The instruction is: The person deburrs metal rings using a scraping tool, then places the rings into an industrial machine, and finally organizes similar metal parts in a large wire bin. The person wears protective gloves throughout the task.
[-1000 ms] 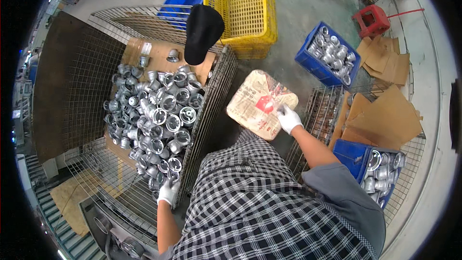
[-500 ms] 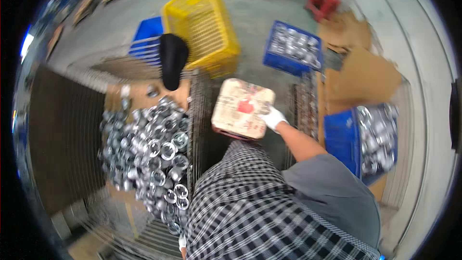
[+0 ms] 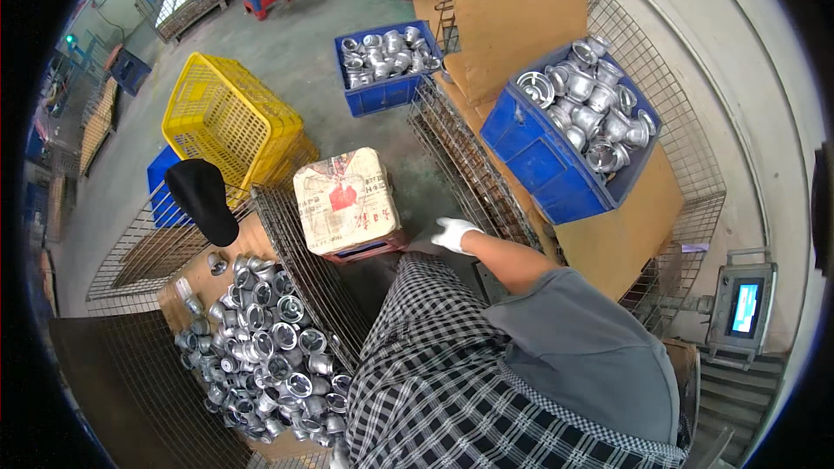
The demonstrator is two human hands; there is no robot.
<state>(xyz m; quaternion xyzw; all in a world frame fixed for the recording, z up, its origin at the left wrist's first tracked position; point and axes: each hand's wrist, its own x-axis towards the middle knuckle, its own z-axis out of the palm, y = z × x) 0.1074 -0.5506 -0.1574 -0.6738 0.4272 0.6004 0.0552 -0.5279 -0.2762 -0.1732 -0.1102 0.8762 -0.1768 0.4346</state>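
My right hand [image 3: 455, 235], in a white glove, hangs open beside my knee. It holds nothing and is apart from the stool next to it. That stool [image 3: 346, 200] has a worn, cream-coloured square top with a red patch. At the lower edge, a pale bit of what looks like my gloved left hand [image 3: 339, 454] shows beside my apron; its fingers are hidden. Near it, many shiny metal cup-shaped parts [image 3: 278, 339] are heaped in a wire cage [image 3: 304, 269] on my left.
A blue bin [image 3: 543, 169] of metal parts rests on cardboard at the right. Farther off stand another full blue bin [image 3: 382, 97] and a yellow basket [image 3: 234, 122]. A black cap [image 3: 201, 200] hangs on the cage rim. A scale display [image 3: 744, 308] is at far right.
My right hand has let go of the stool's top and drawn back to its right. The view has turned rightward, bringing the scale display into sight.
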